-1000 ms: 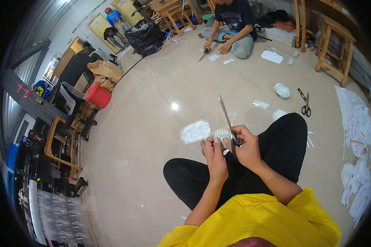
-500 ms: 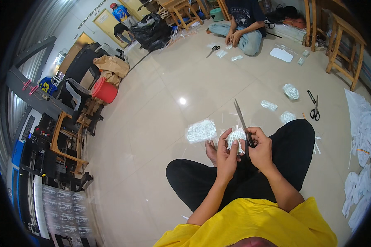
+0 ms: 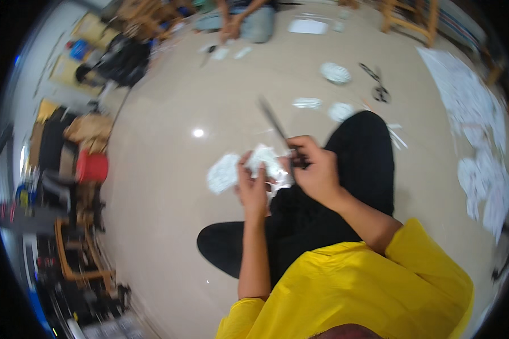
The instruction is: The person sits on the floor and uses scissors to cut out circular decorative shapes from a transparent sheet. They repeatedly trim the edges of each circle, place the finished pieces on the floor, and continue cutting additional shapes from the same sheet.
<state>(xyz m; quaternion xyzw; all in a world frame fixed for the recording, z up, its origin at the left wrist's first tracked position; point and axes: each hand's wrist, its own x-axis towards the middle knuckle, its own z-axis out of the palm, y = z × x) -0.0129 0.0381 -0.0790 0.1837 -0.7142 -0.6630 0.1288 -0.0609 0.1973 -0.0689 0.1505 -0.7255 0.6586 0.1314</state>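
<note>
My left hand (image 3: 252,189) is closed on a white piece with a faint wavy pattern (image 3: 263,156), its fingers and thumb pinching it; the piece looks crumpled and shiny at the edges. In my right hand (image 3: 321,172) are dark-handled scissors (image 3: 274,120), their long blade pointing up and to the left. The right fingers are close to the piece's right edge; whether they touch it is blurred. Just left of my left hand, a larger pile of similar white patterned pieces (image 3: 223,173) lies on the floor.
Beyond my right knee are white patterned bundles (image 3: 335,73), a second pair of scissors (image 3: 380,92) and thin strips (image 3: 398,135). White cloth (image 3: 470,113) lies at the right. Another person's hands (image 3: 229,27) are at the far side. A red bucket (image 3: 91,166) stands at left.
The view has turned, so the surroundings shift left and upward. The white piece, flatter before, now looks spread and crumpled between my hands. The scissors remain in my right hand.
</note>
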